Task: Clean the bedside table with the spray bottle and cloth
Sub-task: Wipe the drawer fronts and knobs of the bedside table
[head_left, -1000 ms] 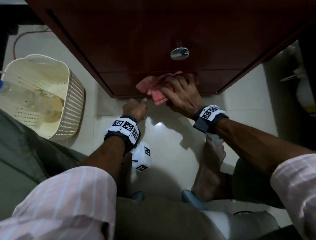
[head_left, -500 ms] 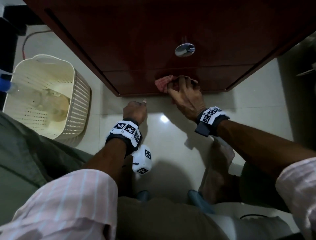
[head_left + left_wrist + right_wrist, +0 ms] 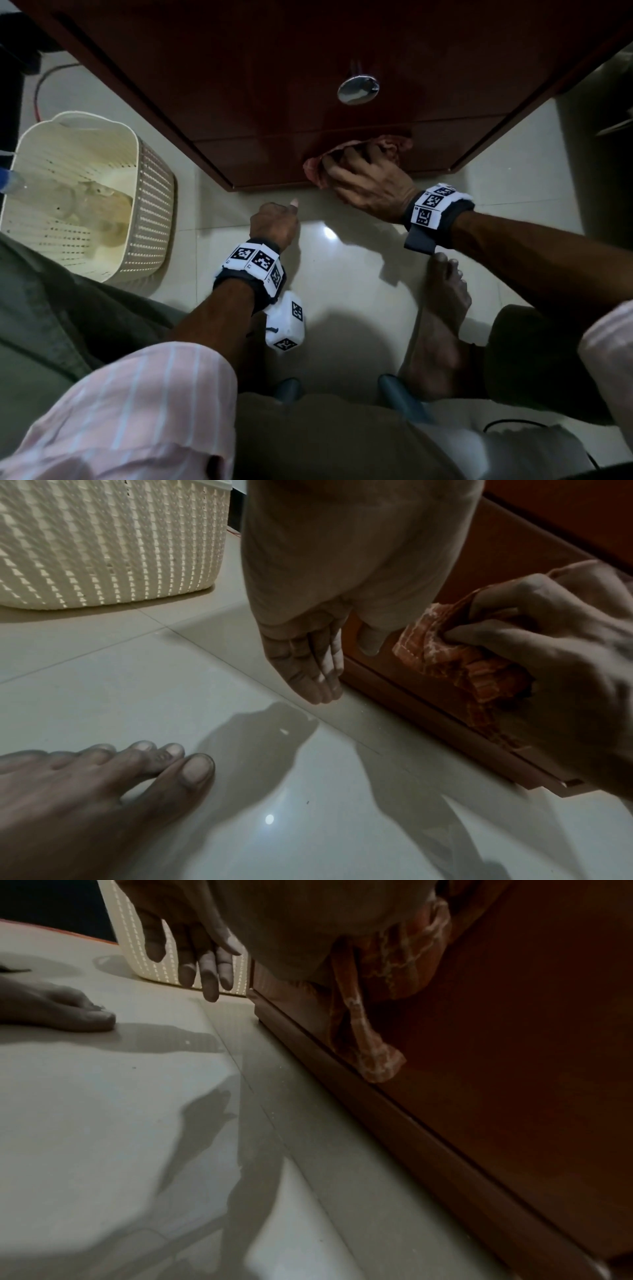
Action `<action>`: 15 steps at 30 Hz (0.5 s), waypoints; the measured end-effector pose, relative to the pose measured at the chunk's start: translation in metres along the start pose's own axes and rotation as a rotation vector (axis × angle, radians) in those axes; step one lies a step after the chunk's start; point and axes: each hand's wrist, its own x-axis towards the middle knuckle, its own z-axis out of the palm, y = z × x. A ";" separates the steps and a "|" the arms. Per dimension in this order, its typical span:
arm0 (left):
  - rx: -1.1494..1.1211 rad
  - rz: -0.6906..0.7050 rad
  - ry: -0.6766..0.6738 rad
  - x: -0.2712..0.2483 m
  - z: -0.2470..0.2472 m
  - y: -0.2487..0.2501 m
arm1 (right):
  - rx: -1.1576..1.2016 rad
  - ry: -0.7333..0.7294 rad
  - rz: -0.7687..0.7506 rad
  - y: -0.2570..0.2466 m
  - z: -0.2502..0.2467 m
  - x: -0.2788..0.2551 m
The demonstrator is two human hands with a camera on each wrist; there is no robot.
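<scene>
The bedside table [image 3: 239,85] is dark red wood with a round metal knob [image 3: 358,89] on its front. My right hand [image 3: 363,178] grips a crumpled pink cloth [image 3: 390,145] and presses it against the lowest panel of the front, just above the floor. In the left wrist view its fingers [image 3: 514,631] pinch the cloth [image 3: 462,669]. A corner of the cloth [image 3: 377,1053] hangs against the wood [image 3: 514,1069]. My left hand [image 3: 277,219] hangs empty over the tiles left of the cloth, fingers [image 3: 308,669] straight and pointing down. A clear bottle with a blue top [image 3: 7,178] seems to lie at the basket's left edge.
A cream perforated basket [image 3: 150,192] stands on the tiled floor left of the table. My bare foot [image 3: 445,308] is planted on the tiles below the right wrist. A dark gap opens to the right of the table.
My right hand has slid the cloth a little to the right along the table's lowest panel. The left hand has stayed almost where it was.
</scene>
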 end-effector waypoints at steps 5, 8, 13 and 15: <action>0.014 0.004 0.017 0.000 -0.002 -0.002 | -0.079 -0.044 -0.054 0.000 0.007 0.007; 0.017 0.010 0.022 -0.001 -0.003 -0.002 | -0.054 -0.021 0.003 -0.005 0.010 0.011; -0.001 -0.010 0.004 0.002 -0.004 0.001 | 0.111 0.022 0.296 -0.023 0.004 0.023; -0.006 -0.017 -0.012 0.006 -0.005 0.003 | 0.196 0.000 0.430 -0.026 -0.006 0.031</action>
